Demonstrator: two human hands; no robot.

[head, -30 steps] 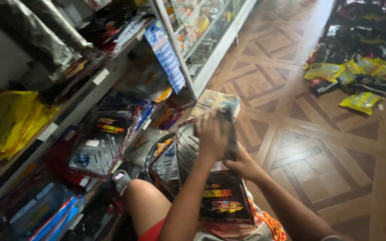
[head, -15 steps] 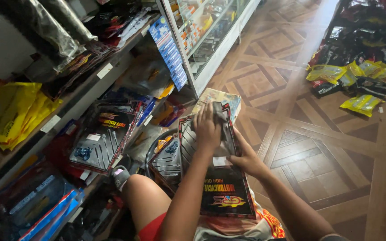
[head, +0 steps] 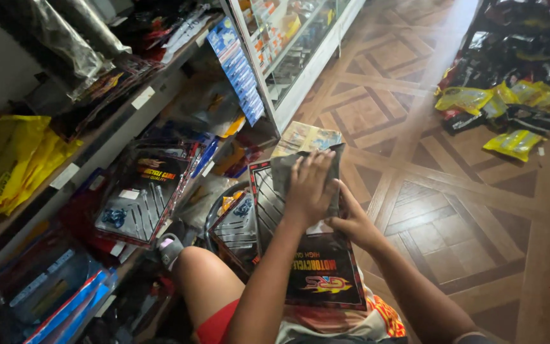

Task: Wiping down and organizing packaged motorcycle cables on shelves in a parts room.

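My left hand (head: 310,188) lies flat on top of a dark grey cloth-like piece (head: 281,173), pressing it onto a flat clear-fronted package (head: 316,267) with a black card base that rests on my lap. My right hand (head: 351,223) grips the right edge of that same package, thumb on top. Spoke-like metal rods show through the clear front (head: 263,200). Beyond my hands a flat colourful printed card (head: 303,137) lies on the floor.
Similar packages (head: 138,197) lean against the lower shelf at left, yellow bags (head: 7,156) above them. A glass display cabinet (head: 288,44) stands ahead. Yellow and black packets (head: 510,108) pile on the wooden parquet floor (head: 453,210) at far right.
My left hand has moved from gripping the upper end of the package to lying flat on the grey piece. The right hand stays at the package's right edge.
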